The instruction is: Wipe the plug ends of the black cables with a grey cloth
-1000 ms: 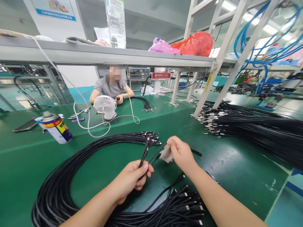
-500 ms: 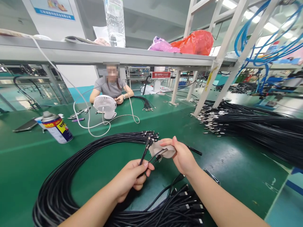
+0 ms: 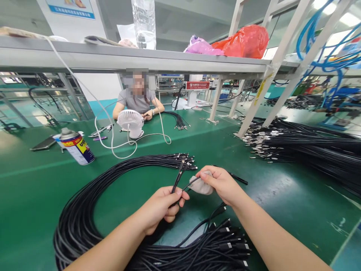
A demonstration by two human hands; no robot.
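Tabletop point(image 3: 126, 203), held cable point(image 3: 191, 182), tip hidden

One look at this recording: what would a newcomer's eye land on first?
Probably the big loop of black cables curving across the green table at the picture's left. Near the centre, the left hand grips a few cables, while the right hand holds a pale cloth against one. Above, a bright red plastic bag lies on the grey shelf.

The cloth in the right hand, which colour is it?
The cloth is pale grey, clearest in the head view.
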